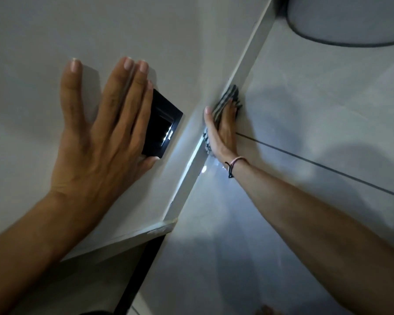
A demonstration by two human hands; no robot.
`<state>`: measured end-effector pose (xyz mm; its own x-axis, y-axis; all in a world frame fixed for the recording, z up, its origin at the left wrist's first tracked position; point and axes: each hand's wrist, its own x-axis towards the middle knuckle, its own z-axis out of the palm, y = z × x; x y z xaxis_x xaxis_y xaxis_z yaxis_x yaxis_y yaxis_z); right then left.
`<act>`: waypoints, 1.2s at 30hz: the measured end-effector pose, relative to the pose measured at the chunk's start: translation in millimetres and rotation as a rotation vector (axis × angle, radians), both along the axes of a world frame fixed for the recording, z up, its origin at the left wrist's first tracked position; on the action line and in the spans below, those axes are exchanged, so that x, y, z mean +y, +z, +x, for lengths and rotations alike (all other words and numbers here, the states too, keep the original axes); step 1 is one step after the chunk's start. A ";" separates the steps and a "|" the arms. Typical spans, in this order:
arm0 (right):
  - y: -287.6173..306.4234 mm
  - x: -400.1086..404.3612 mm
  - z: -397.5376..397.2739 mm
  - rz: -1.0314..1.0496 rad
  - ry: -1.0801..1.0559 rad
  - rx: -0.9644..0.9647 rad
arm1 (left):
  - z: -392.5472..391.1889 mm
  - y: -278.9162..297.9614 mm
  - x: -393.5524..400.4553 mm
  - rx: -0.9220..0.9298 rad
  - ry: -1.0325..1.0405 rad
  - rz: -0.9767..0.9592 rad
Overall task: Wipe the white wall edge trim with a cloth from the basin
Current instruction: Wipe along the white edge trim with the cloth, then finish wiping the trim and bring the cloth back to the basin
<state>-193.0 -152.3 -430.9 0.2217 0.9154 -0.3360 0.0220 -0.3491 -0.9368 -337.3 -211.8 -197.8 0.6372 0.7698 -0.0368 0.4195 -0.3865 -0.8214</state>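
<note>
The white wall edge trim (248,53) runs diagonally from the upper right down to the lower middle, where wall meets tiled floor. My right hand (223,130) presses a grey striped cloth (229,96) flat against the trim, fingers stretched over the cloth, thumb on the wall side. A thin pink and black band circles that wrist. My left hand (100,137) lies flat and spread on the white wall, holding nothing, its fingers partly over a black wall plate (163,123).
The black wall plate has a small lit strip that throws light onto the trim. Grey floor tiles (316,110) with a dark grout line lie right of the trim. A round grey basin (350,21) sits at the top right. A dark gap (141,269) opens below the wall's end.
</note>
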 end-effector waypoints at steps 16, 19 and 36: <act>-0.3 37.5 21.5 -0.004 -0.085 0.094 | 39.4 -6.6 13.2 0.037 0.185 -0.124; -1.2 46.5 14.9 -0.042 -0.189 0.078 | 51.4 1.9 9.6 -0.007 0.269 -0.185; 335.3 107.2 297.3 -0.301 0.157 0.875 | 264.6 143.1 143.2 -2.462 1.651 -1.214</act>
<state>104.3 -45.1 -95.6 -0.3407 0.7610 -0.5521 -0.5805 -0.6322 -0.5132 -72.7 -68.6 -54.8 0.0321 0.5210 -0.8530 -0.2540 0.8296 0.4972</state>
